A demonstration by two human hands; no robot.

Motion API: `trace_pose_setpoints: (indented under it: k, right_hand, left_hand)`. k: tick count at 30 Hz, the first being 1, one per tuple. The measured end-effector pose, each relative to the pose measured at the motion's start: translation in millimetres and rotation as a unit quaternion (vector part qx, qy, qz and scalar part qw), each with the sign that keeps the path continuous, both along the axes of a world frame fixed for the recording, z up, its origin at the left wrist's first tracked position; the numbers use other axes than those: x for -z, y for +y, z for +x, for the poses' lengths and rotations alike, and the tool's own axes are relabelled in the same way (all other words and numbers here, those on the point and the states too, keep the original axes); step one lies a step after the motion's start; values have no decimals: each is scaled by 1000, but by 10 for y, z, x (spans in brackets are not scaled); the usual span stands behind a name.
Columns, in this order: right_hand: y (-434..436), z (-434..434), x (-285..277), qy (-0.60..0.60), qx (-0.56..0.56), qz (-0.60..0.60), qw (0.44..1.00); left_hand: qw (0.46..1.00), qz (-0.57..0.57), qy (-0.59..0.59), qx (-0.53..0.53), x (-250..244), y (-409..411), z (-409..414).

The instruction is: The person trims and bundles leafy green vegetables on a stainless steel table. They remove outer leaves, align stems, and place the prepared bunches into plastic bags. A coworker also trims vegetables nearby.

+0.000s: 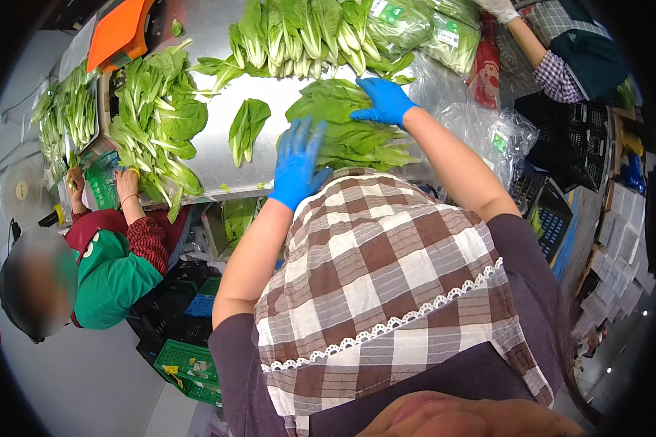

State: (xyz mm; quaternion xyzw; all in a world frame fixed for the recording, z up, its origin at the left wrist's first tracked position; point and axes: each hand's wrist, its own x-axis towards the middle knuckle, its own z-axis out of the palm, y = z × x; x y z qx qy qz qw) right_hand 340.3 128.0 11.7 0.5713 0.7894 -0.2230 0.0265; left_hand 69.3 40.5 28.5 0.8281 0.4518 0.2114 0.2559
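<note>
A loose pile of leafy greens (350,128) lies on the metal table (208,164) right in front of my apron. My left hand (298,164), in a blue glove, is at the pile's left side, its fingers extended over the leaf edges. At the pile's upper right, my right hand (385,102), gloved the same way, touches the leaves with thumb and fingers spread. Neither hand is closed around anything. One separate bunch of greens (249,131) lies left of the pile. Above it is a row of greens (300,38) with pale stems pointing towards me.
Bagged greens (399,27) lie at the upper right, and clear plastic bags (486,136) below them. To the left are a heap of greens (156,120) and an orange tray (117,33). One co-worker (115,273) works at the left, another (563,71) at the upper right.
</note>
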Motion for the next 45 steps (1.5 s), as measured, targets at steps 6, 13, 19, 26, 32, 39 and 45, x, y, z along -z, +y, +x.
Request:
trace_pose_setpoints:
  k: [6,13,19,26,32,39,45]
  right_hand:
    - [-272,-197,-171,-99,-71,-72,990]
    - [-940,-326,7,-135,-97,11,986]
    - [-1011,-403,107,-36,-19,75,996]
    - [-742,-270,280,14,15,-12,1000]
    - [-334,-573,-41,32,-96,29,994]
    - [-362,-1570,-360,12,-328,33,944]
    - [-729,-2507,54,20,-484,-32,874]
  left_hand:
    - [981,57,153,103,222,119,316]
    - [966,120,197,121,424,446,519]
    - [974,-27,172,146,480,533,496]
    - [989,-123,75,-16,655,274,494]
    - [988,-59,10,-144,571,306,180]
    - [937,-81,-63,-334,286,-514,-517]
    - [888,-81,-72,-446,707,-1361,-1028]
